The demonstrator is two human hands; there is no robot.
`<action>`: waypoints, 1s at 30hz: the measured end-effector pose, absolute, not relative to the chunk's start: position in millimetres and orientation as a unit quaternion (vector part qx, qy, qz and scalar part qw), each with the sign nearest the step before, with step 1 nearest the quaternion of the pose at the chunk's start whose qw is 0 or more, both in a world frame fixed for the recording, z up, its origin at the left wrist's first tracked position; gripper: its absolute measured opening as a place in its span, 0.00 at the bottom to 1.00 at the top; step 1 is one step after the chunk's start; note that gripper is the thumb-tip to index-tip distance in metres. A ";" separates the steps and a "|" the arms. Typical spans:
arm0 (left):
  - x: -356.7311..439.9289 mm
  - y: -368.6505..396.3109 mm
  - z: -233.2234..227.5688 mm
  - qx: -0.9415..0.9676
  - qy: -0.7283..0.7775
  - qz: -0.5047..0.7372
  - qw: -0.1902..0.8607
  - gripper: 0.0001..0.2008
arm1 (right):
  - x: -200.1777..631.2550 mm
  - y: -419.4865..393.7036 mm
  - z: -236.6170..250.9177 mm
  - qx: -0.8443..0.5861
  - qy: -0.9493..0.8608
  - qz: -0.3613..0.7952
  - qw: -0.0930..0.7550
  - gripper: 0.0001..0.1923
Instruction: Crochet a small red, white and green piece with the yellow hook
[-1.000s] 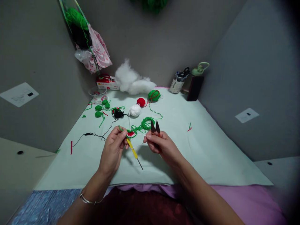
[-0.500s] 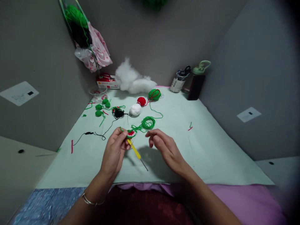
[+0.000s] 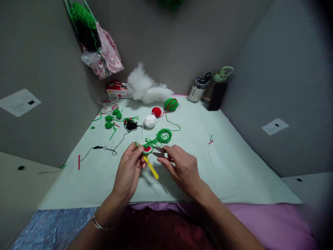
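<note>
My left hand (image 3: 130, 166) pinches a small crocheted piece (image 3: 148, 150) with a red middle, a white ring and a green edge. A crochet hook (image 3: 152, 169) with a yellow handle hangs below the piece, its thin metal end pointing down and right; its upper end is by my left fingers. My right hand (image 3: 180, 165) grips small dark thread snips (image 3: 159, 152), blades parted and pointing left beside the edge of the piece. A white strand runs from the piece up to the white yarn ball (image 3: 150, 121). Loose green yarn (image 3: 164, 136) lies coiled just behind.
On the pale tablecloth (image 3: 234, 166) are a red yarn ball (image 3: 156, 111), a green yarn ball (image 3: 171, 104), tangled black yarn (image 3: 130, 125) and small green pieces (image 3: 109, 125). White stuffing (image 3: 149, 88), a pen cup (image 3: 196, 93) and a bottle (image 3: 218, 95) stand at the back.
My right hand, fingers loosely curled with no blades showing before, now shows the snips, blades beside the crocheted piece. The piece and hook have shifted slightly right.
</note>
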State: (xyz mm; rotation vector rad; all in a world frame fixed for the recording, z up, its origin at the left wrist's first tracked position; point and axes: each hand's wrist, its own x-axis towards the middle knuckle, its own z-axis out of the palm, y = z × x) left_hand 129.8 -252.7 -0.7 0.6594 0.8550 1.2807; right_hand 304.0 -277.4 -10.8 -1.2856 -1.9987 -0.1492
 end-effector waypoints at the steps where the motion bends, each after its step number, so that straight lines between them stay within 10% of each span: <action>1: 130.0 -253.4 -0.9 0.294 0.378 0.567 0.670 0.12 | 302.9 -277.2 -9.8 -0.500 -0.780 -0.058 0.372 0.18; 10: 130.7 -258.0 0.5 0.331 0.372 0.555 0.667 0.11 | 299.1 -276.0 -7.1 -0.487 -0.776 0.014 0.401 0.18; 21: 84.4 -236.7 17.8 0.227 0.278 0.600 0.715 0.20 | 307.4 -269.0 4.8 -0.355 -0.453 0.731 0.367 0.23; 30: 73.0 -248.0 27.5 0.252 0.196 0.601 0.732 0.21 | 255.7 -259.0 -6.5 -0.279 -0.278 0.880 0.265 0.20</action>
